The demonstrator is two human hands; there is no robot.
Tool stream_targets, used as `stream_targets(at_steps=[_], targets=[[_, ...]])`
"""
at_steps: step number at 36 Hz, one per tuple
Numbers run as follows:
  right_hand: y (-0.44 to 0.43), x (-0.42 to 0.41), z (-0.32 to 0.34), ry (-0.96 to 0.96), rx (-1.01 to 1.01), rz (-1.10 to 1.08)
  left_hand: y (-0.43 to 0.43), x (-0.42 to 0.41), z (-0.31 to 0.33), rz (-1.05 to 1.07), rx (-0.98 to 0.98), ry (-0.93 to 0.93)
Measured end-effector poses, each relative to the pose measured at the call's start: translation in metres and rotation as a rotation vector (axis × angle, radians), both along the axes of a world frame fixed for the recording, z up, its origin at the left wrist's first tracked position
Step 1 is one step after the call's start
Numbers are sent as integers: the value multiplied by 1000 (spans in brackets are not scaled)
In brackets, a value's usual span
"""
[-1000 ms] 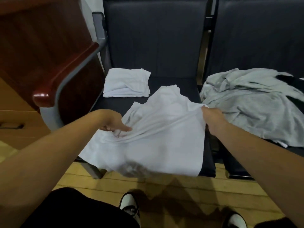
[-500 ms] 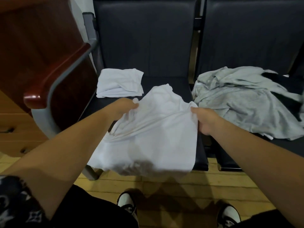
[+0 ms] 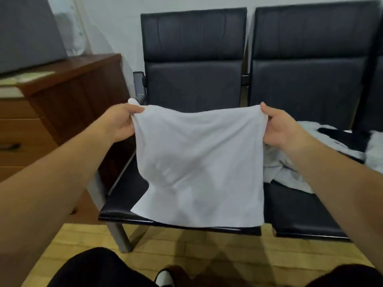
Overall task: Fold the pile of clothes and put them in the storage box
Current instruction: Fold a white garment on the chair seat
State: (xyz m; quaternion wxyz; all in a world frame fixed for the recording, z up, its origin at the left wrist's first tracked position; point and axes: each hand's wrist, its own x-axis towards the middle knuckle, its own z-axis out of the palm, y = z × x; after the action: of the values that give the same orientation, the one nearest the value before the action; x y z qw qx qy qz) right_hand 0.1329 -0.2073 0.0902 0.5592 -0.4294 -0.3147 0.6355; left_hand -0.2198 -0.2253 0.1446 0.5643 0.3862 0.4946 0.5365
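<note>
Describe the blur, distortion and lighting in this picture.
Head view: mild blur overall, strongest on the clothes pile; chair backs skewed by the wide angle; flat light, no harsh glare; soft shadows on the white garment gripped by left hand and right hand.

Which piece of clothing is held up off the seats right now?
The white garment, gripped at its top corners by the left hand and right hand. The pale grey heap and the black piece lie crumpled on the right-hand seat.

Left of my left hand [image 3: 120, 123] sits a wooden cabinet [image 3: 72, 96]; beyond it, black chairs [image 3: 194, 83]; below, yellow floor [image 3: 186, 249] and my shoe [image 3: 164, 278].
</note>
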Motion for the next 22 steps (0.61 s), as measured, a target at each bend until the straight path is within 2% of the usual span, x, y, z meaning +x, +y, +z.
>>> stream_targets(at_steps=[1,2,5,6,7,10,14,16,18,22], targets=[[1,1,6,1,20,-11,-2,0,3,22,15,53],[2,2,11,8,34,-26,-2,-2,5,59,28,181],[3,5,21,12,51,-63,2,-10,7,148,48,736],[3,6,23,-1,51,-70,4,-14,7,160,54,854],[3,7,24,-20,49,-75,6,-18,8,164,60,892],[4,11,24,-77,50,-105,9,-24,14,189,75,784],[4,14,27,-119,97,-184,12,-28,22,152,108,368],[1,16,29,-190,124,-207,14,-31,26,93,112,257],[-1,19,29,-252,149,-221,17,-36,27,11,127,285],[7,28,24,-452,166,-170,27,-43,22,-30,114,644]])
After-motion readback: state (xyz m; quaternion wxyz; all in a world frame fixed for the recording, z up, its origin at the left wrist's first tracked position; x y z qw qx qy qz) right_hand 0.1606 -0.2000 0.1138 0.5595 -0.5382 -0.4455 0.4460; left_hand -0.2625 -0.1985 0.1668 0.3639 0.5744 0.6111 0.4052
